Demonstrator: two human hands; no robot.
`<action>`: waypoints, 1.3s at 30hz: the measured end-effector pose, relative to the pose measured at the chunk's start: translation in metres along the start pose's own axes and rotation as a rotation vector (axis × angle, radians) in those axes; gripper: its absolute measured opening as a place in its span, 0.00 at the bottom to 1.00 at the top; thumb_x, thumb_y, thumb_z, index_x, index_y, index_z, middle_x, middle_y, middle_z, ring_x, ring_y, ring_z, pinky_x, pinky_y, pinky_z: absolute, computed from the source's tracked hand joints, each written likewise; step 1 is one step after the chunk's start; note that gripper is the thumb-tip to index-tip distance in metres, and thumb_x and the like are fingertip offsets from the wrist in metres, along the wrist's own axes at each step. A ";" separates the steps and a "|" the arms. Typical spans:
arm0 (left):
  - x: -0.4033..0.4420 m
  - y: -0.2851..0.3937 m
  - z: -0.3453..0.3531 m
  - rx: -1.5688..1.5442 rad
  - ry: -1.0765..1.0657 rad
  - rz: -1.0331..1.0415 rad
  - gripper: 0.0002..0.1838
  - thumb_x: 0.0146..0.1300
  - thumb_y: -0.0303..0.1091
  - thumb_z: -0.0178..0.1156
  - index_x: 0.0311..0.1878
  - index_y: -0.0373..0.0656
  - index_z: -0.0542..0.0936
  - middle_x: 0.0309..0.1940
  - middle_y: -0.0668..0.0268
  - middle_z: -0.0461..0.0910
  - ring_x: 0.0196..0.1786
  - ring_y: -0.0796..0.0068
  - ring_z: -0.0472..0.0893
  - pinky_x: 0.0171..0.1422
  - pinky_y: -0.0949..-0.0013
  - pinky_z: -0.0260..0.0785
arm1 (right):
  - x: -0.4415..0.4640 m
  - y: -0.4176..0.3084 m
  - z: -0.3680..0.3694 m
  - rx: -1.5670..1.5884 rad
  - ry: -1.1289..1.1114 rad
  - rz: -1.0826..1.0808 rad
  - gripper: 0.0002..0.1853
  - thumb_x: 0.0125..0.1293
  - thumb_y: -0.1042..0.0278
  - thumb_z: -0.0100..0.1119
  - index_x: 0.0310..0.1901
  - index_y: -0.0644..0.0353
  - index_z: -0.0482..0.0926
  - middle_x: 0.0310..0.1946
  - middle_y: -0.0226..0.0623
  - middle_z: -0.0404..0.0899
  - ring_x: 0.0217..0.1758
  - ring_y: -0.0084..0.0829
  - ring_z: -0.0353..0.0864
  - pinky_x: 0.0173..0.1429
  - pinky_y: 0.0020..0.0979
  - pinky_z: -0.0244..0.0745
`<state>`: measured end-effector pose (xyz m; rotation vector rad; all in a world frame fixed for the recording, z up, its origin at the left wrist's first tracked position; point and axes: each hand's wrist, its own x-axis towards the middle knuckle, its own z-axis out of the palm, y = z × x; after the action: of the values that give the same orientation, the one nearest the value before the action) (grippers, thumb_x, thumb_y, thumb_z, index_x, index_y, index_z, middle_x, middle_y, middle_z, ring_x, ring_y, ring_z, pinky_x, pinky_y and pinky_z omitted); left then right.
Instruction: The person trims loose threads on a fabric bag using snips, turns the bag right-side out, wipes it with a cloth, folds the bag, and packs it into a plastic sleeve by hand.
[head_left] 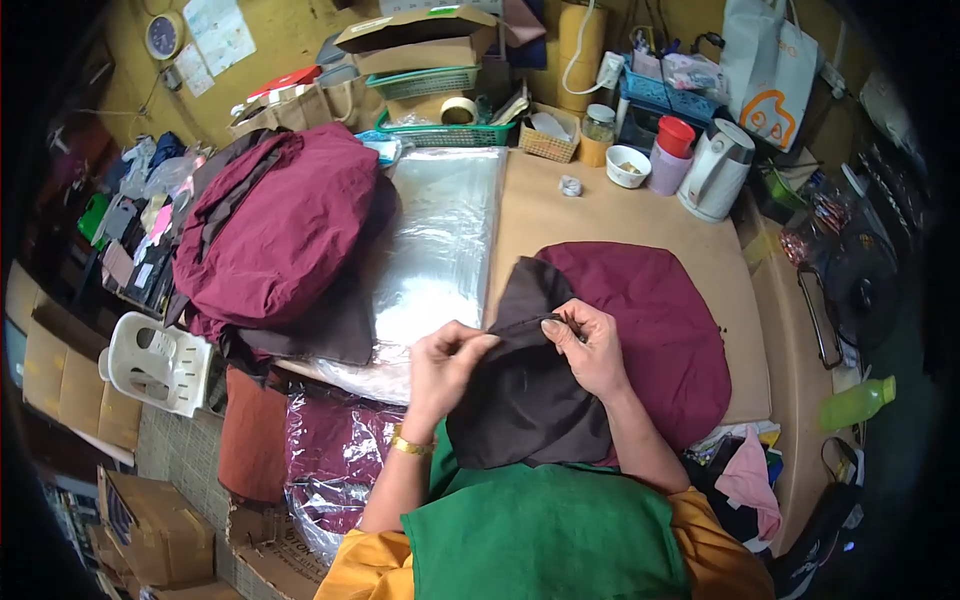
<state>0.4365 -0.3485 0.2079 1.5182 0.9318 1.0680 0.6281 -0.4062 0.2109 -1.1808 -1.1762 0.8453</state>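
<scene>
A dark brown cloth piece (525, 400) lies over my lap and the table's front edge, joined or laid against a maroon cloth (640, 330) that spreads out to the right. My left hand (445, 368) pinches at the left edge of the dark cloth, thumb against forefinger. On the upper part of the same cloth, my right hand (592, 352) grips a gathered bit of its edge between thumb and fingers. A fold runs between the two hands. Whether a thread or small tool is in the fingertips cannot be made out.
Left on the table is a heap of maroon and dark cloth (285, 230), beside clear plastic sheets (440, 240). At the back stand green baskets (440, 133), a white bowl (628, 167) and an electric kettle (717, 170). A green bottle (857, 403) lies at right.
</scene>
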 end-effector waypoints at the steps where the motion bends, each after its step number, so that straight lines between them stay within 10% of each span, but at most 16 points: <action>1: 0.002 -0.002 -0.004 -0.091 0.027 -0.043 0.06 0.63 0.25 0.66 0.31 0.36 0.83 0.25 0.75 0.80 0.29 0.90 0.72 0.34 0.80 0.65 | -0.004 0.000 -0.005 -0.002 0.023 0.027 0.09 0.72 0.68 0.58 0.32 0.61 0.75 0.23 0.20 0.73 0.27 0.10 0.67 0.31 0.18 0.62; 7: 0.021 -0.025 -0.009 -0.170 0.200 0.154 0.12 0.71 0.31 0.60 0.29 0.39 0.76 0.27 0.79 0.73 0.32 0.91 0.66 0.38 0.83 0.58 | -0.009 0.024 -0.021 -0.168 0.065 -0.110 0.09 0.69 0.64 0.62 0.42 0.60 0.76 0.23 0.31 0.75 0.26 0.22 0.75 0.34 0.24 0.71; 11: 0.020 -0.037 -0.031 -0.005 0.122 0.040 0.19 0.70 0.36 0.60 0.59 0.35 0.75 0.48 0.64 0.81 0.49 0.78 0.77 0.55 0.72 0.69 | -0.016 0.063 -0.034 -0.674 0.009 -0.115 0.13 0.62 0.63 0.66 0.45 0.56 0.77 0.30 0.42 0.82 0.34 0.44 0.83 0.39 0.39 0.76; 13: 0.014 -0.044 -0.022 0.133 0.030 0.031 0.21 0.69 0.38 0.62 0.58 0.33 0.75 0.49 0.59 0.82 0.48 0.74 0.79 0.55 0.69 0.70 | -0.010 0.074 -0.035 -0.767 0.007 0.013 0.12 0.62 0.62 0.65 0.45 0.55 0.78 0.35 0.43 0.85 0.41 0.48 0.84 0.43 0.47 0.75; 22: 0.018 -0.097 -0.016 0.437 0.141 0.060 0.13 0.67 0.31 0.61 0.47 0.29 0.80 0.36 0.52 0.86 0.37 0.71 0.84 0.45 0.68 0.73 | 0.041 0.117 -0.039 -0.315 0.235 0.072 0.26 0.58 0.74 0.59 0.60 0.63 0.69 0.55 0.48 0.76 0.60 0.43 0.76 0.64 0.41 0.70; 27: 0.015 -0.099 -0.018 0.390 0.142 0.056 0.12 0.67 0.28 0.60 0.49 0.29 0.80 0.37 0.57 0.86 0.39 0.75 0.82 0.46 0.70 0.74 | -0.010 0.016 -0.046 -0.879 0.244 -0.358 0.20 0.58 0.83 0.52 0.55 0.65 0.73 0.48 0.44 0.78 0.56 0.38 0.79 0.62 0.37 0.71; 29: 0.013 -0.102 -0.018 0.391 0.148 0.098 0.12 0.68 0.29 0.60 0.49 0.29 0.80 0.37 0.57 0.86 0.39 0.75 0.82 0.46 0.70 0.74 | -0.056 -0.023 -0.068 -0.344 -0.398 0.228 0.11 0.61 0.81 0.51 0.45 0.66 0.76 0.39 0.44 0.81 0.44 0.43 0.84 0.50 0.42 0.77; 32: 0.015 -0.102 -0.017 0.344 0.176 0.125 0.12 0.67 0.28 0.61 0.49 0.29 0.80 0.37 0.56 0.86 0.39 0.75 0.83 0.46 0.71 0.74 | -0.149 -0.013 -0.088 -0.872 -0.839 0.330 0.06 0.63 0.77 0.49 0.35 0.63 0.77 0.27 0.47 0.79 0.35 0.50 0.81 0.41 0.35 0.76; 39: 0.015 -0.095 -0.015 0.345 0.167 0.061 0.13 0.67 0.28 0.61 0.49 0.29 0.80 0.38 0.56 0.86 0.39 0.75 0.83 0.45 0.71 0.74 | -0.227 0.062 -0.094 -1.070 -0.475 0.592 0.06 0.63 0.77 0.49 0.35 0.63 0.77 0.27 0.47 0.79 0.34 0.49 0.80 0.41 0.35 0.76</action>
<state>0.4240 -0.3123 0.1190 1.7661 1.2418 1.1323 0.6741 -0.6300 0.1007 -2.3700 -1.7949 0.9769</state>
